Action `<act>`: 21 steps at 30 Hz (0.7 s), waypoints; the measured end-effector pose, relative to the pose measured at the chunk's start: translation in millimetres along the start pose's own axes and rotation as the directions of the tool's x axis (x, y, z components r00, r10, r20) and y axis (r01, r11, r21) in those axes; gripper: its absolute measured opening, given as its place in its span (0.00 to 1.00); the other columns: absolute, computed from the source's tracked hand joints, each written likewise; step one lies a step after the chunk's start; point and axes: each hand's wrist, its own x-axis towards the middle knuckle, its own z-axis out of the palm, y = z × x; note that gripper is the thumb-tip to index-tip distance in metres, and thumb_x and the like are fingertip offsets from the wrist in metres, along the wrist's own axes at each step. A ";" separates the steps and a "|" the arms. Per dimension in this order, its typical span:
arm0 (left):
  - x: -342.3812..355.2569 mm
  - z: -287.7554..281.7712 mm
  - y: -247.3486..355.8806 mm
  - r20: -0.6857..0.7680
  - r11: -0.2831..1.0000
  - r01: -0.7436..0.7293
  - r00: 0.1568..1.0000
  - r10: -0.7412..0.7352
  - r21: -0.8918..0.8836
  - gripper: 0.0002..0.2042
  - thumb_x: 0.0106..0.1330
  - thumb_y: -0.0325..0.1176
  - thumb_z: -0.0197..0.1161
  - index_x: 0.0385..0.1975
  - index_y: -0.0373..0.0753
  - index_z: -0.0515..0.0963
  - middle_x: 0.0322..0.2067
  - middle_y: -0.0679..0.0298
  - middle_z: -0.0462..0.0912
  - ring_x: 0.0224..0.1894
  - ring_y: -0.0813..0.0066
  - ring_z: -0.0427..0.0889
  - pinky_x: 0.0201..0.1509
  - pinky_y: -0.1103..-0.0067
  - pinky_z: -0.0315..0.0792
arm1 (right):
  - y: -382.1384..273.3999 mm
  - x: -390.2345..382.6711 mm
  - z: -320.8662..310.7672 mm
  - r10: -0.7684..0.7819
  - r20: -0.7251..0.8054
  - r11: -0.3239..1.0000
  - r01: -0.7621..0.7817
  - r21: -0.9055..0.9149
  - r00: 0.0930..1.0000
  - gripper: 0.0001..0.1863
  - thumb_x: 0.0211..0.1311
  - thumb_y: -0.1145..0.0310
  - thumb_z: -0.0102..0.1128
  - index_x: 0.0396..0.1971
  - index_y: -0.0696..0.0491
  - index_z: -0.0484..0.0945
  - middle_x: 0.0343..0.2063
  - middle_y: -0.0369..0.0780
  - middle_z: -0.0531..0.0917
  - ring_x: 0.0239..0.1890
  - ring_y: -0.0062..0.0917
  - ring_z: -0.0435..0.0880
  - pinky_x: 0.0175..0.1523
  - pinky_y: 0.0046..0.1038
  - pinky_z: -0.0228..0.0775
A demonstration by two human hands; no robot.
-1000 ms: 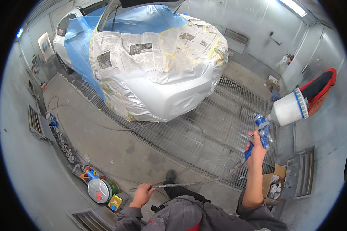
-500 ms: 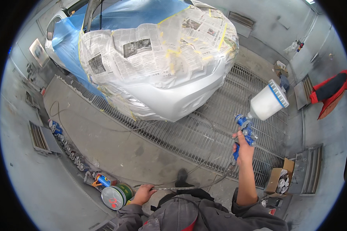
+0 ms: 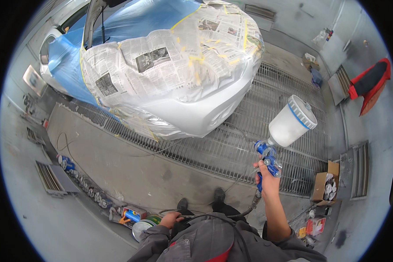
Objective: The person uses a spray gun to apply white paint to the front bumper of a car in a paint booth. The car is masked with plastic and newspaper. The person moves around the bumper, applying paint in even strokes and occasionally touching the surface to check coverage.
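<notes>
Spray gun (image 3: pixel 268 153) and hose (image 3: pixel 250 210) are both on the person's side of the white bumper (image 3: pixel 196 114). Nearest, the left hand (image 3: pixel 170 219) curls around the hose, well apart from the bumper. Farther out, the right hand (image 3: pixel 268 179) wraps around the gun, near and to the right of the bumper. Since a second ago the gun has swung left, so its gap to the bumper looks smaller. It is blue and shiny, and its big white cup (image 3: pixel 288 124) tips to the right. Above the bumper lies newspaper (image 3: pixel 161 72), then a blue sheet (image 3: pixel 139 22).
</notes>
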 end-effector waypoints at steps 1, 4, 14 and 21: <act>-0.1 -9.7 -8.1 0.011 1.000 -0.015 1.000 0.015 -0.018 0.17 0.68 0.47 0.66 0.40 0.36 0.82 0.37 0.47 0.84 0.45 0.43 0.82 0.48 0.57 0.74 | 3.4 -9.8 6.2 -0.008 -0.028 1.000 0.008 0.012 1.000 0.13 0.73 0.67 0.63 0.53 0.56 0.80 0.33 0.38 0.86 0.17 0.16 0.74 0.20 0.21 0.63; -0.6 -40.7 -38.9 0.134 0.999 0.007 0.991 -0.012 0.040 0.17 0.69 0.46 0.65 0.43 0.38 0.83 0.40 0.48 0.85 0.46 0.42 0.82 0.50 0.57 0.75 | 19.8 -41.1 26.6 -0.051 -0.128 0.997 0.059 0.056 0.990 0.08 0.71 0.68 0.66 0.41 0.57 0.83 0.31 0.38 0.88 0.16 0.15 0.74 0.19 0.21 0.64; -45.7 -93.7 -152.7 0.090 0.984 -0.172 0.982 0.167 0.047 0.17 0.68 0.46 0.67 0.41 0.37 0.83 0.38 0.49 0.85 0.44 0.43 0.82 0.48 0.56 0.74 | 60.9 -164.6 125.1 -0.071 -0.242 0.997 0.069 -0.014 0.968 0.09 0.71 0.66 0.66 0.34 0.57 0.84 0.23 0.33 0.83 0.15 0.14 0.73 0.19 0.21 0.63; -65.0 -88.2 -209.0 -0.019 0.979 -0.199 0.980 0.200 0.048 0.18 0.66 0.48 0.68 0.41 0.38 0.85 0.38 0.49 0.87 0.45 0.43 0.83 0.49 0.57 0.76 | 79.8 -209.3 161.5 -0.056 -0.124 0.994 0.043 -0.104 0.991 0.13 0.72 0.70 0.63 0.52 0.56 0.81 0.33 0.36 0.87 0.18 0.14 0.75 0.21 0.20 0.65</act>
